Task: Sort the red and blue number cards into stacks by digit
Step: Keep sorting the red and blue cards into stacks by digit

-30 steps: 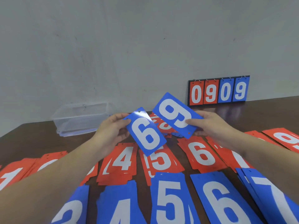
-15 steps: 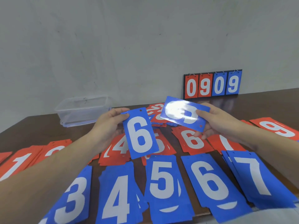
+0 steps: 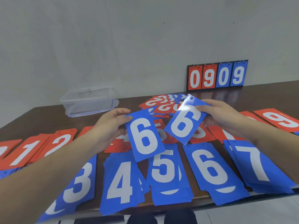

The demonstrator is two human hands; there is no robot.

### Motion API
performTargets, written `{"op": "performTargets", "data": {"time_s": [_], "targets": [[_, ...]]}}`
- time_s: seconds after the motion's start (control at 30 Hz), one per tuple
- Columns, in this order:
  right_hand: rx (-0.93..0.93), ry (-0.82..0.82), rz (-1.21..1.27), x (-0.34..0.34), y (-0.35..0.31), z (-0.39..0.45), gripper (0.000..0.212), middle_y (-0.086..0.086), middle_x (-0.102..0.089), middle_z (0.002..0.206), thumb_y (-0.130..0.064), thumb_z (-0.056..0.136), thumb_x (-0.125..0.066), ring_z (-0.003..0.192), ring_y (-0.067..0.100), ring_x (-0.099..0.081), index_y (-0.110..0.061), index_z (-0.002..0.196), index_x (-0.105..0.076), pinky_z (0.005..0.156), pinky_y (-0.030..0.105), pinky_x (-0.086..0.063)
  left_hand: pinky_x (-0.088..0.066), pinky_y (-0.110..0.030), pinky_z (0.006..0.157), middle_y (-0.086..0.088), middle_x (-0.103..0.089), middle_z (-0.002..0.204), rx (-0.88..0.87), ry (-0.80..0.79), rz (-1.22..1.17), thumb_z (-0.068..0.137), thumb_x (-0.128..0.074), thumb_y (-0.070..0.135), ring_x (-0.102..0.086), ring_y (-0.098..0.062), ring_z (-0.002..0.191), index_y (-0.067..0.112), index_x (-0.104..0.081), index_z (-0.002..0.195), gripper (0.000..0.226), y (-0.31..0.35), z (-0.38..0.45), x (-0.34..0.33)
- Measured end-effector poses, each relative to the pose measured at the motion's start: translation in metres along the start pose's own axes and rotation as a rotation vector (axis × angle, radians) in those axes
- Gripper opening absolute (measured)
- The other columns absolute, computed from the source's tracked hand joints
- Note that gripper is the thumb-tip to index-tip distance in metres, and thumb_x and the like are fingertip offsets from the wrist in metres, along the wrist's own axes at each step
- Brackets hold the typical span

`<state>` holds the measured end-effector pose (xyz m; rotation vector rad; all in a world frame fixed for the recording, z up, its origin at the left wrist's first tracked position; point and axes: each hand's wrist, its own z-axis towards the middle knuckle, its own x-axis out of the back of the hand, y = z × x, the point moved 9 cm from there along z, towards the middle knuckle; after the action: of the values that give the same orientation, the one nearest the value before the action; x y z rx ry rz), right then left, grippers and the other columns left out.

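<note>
My left hand (image 3: 110,126) grips a blue card showing 6 (image 3: 144,135) by its upper left edge, above the table. My right hand (image 3: 221,117) pinches a second blue card (image 3: 184,120) by its right edge; it now reads as a 6 and tilts to the right. Below them lie blue stacks: 3 (image 3: 79,180), 4 (image 3: 121,181), 5 (image 3: 168,173), 6 (image 3: 210,172) and 7 (image 3: 257,165). Red stacks lie in a row behind, among them 1 (image 3: 24,151), 2 (image 3: 59,141) and 9 (image 3: 281,120). A loose heap of unsorted cards (image 3: 161,104) sits farther back.
A clear plastic box (image 3: 89,101) stands at the back left of the dark wooden table (image 3: 40,120). A flip scoreboard reading 0909 (image 3: 216,75) leans on the wall at the back right. The blue stacks overhang the table's near edge.
My right hand has turned its blue card round, so it reads 6 rather than 9, and brought it down beside the left hand's card. The view has tipped down.
</note>
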<state>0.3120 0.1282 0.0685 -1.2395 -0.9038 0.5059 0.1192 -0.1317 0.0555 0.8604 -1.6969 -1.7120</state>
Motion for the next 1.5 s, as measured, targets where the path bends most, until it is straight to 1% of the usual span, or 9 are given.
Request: {"op": "performTargets", "data": {"time_s": [0.1, 0.23, 0.43, 0.63, 0.83, 1.0, 1.1, 1.37, 1.5], "targets": [[-0.063, 0.007, 0.032, 0.010, 0.009, -0.003, 0.020, 0.008, -0.077, 0.097, -0.032, 0.103, -0.053, 0.079, 0.022, -0.075, -0.022, 0.120, -0.059, 0.070, 0.037, -0.058, -0.061, -0.032, 0.074, -0.008, -0.077, 0.093, 0.020, -0.072, 0.042, 0.095, -0.063, 0.005, -0.074, -0.021, 0.086, 0.012, -0.059, 0.114, 0.020, -0.006, -0.001, -0.024], [-0.104, 0.032, 0.012, 0.033, 0.020, -0.012, 0.018, 0.009, -0.077, 0.098, -0.031, 0.103, -0.053, 0.076, 0.024, -0.075, -0.022, 0.118, -0.057, 0.068, 0.036, -0.057, -0.060, -0.038, 0.083, -0.015, -0.075, 0.105, 0.082, -0.206, 0.104, 0.094, -0.065, 0.003, -0.073, -0.027, 0.100, 0.013, -0.062, 0.116, 0.024, -0.019, -0.004, -0.071], [-0.093, 0.234, -0.011, 0.090, 0.035, -0.028, 0.020, 0.007, -0.078, 0.093, -0.028, 0.096, -0.066, 0.082, 0.022, -0.076, -0.018, 0.112, -0.059, 0.073, 0.040, -0.059, -0.063, -0.032, 0.077, -0.012, -0.074, 0.108, 0.131, -0.379, 0.222, 0.093, -0.068, 0.004, -0.074, -0.022, 0.097, 0.017, -0.064, 0.116, 0.027, -0.037, -0.006, -0.150], [-0.118, 0.379, 0.021, 0.141, 0.052, -0.050, 0.019, 0.006, -0.077, 0.097, -0.027, 0.099, -0.062, 0.086, 0.020, -0.076, -0.020, 0.116, -0.059, 0.076, 0.043, -0.062, -0.061, -0.028, 0.075, 0.001, -0.072, 0.100, -0.123, -0.483, 0.706, 0.093, -0.069, 0.013, -0.072, -0.010, 0.092, 0.026, -0.064, 0.111, 0.022, -0.038, -0.007, -0.199], [-0.243, 0.348, 0.120, 0.158, 0.072, -0.070, 0.011, 0.006, -0.074, 0.096, -0.015, 0.099, -0.055, 0.075, 0.017, -0.075, -0.018, 0.109, -0.059, 0.057, 0.030, -0.056, -0.049, -0.008, 0.068, 0.018, -0.061, 0.103, -0.274, -0.497, 0.920, 0.093, -0.070, 0.018, -0.059, 0.001, 0.096, 0.034, -0.064, 0.105, 0.021, -0.045, -0.006, -0.208], [-0.234, 0.201, 0.127, 0.142, 0.073, -0.071, 0.022, 0.009, -0.077, 0.103, -0.017, 0.098, -0.062, 0.091, 0.026, -0.076, -0.015, 0.120, -0.059, 0.079, 0.042, -0.060, -0.049, -0.018, 0.084, 0.019, -0.057, 0.111, -0.354, -0.459, 1.026, 0.090, -0.073, 0.024, -0.055, -0.003, 0.104, 0.033, -0.066, 0.107, 0.020, -0.041, -0.004, -0.202], [-0.221, 0.096, 0.127, 0.115, 0.065, -0.067, 0.027, 0.008, -0.077, 0.104, -0.019, 0.096, -0.066, 0.094, 0.026, -0.075, -0.016, 0.122, -0.059, 0.085, 0.045, -0.060, -0.046, -0.015, 0.077, 0.018, -0.056, 0.109, -0.368, -0.385, 1.016, 0.092, -0.071, 0.028, -0.056, -0.002, 0.099, 0.040, -0.062, 0.101, 0.018, -0.032, -0.001, -0.189], [-0.143, -0.043, -0.181, 0.032, 0.036, -0.052, 0.016, 0.002, -0.078, 0.084, -0.026, 0.094, -0.069, 0.072, 0.012, -0.075, -0.023, 0.105, -0.059, 0.049, 0.024, -0.053, -0.043, -0.008, 0.072, 0.019, -0.053, 0.113, -0.418, -0.203, 0.864, 0.095, -0.066, 0.022, -0.058, 0.001, 0.096, 0.033, -0.064, 0.105, 0.016, -0.008, -0.003, -0.141], [-0.029, -0.072, -0.358, 0.006, 0.030, -0.044, 0.016, -0.002, -0.072, 0.091, -0.028, 0.091, -0.072, 0.075, 0.006, -0.071, -0.027, 0.101, -0.060, 0.061, 0.031, -0.057, -0.046, -0.015, 0.065, 0.019, -0.051, 0.116, -0.419, -0.164, 0.858, 0.095, -0.065, 0.023, -0.058, 0.000, 0.097, 0.041, -0.060, 0.101, 0.020, -0.010, -0.006, -0.116]]}}
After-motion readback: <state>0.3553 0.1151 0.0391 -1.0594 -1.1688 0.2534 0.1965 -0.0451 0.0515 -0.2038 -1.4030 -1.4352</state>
